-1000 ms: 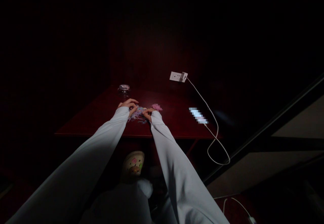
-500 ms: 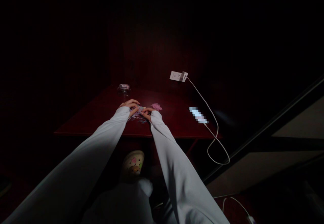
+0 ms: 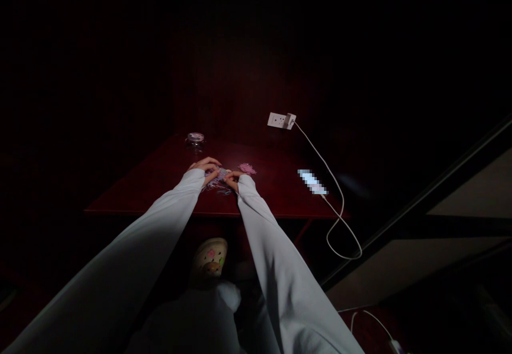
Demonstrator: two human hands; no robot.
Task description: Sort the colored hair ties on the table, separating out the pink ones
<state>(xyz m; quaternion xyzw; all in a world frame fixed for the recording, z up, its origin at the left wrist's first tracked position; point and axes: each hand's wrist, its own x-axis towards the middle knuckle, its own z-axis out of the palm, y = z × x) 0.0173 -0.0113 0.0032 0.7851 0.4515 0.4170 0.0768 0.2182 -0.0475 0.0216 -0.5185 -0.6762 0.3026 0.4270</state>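
Observation:
Both hands are over the dark red table, on a small greyish-purple knitted piece point(image 3: 223, 174) with loose yarn strands. My left hand point(image 3: 205, 166) is curled at its left side, thumb and fingers closed on the edge. At the right side, my right hand point(image 3: 233, 177) pinches the piece between thumb and fingers. Strands spread toward me below the hands. Just beyond my right hand lies a pink yarn bundle point(image 3: 247, 168), untouched. The light is dim, so fine stitches and anything very small between the fingers cannot be made out.
A clear jar with a lid point(image 3: 196, 139) stands at the table's back left. On the right lies a lit phone point(image 3: 312, 182), its white cable point(image 3: 326, 162) looping from a wall socket point(image 3: 280, 120) past the table edge point(image 3: 272, 216). Below is a clog point(image 3: 212, 255).
The hands hold almost the same pose on the knitted piece. The whole view has shifted very slightly; nothing was picked up or let go.

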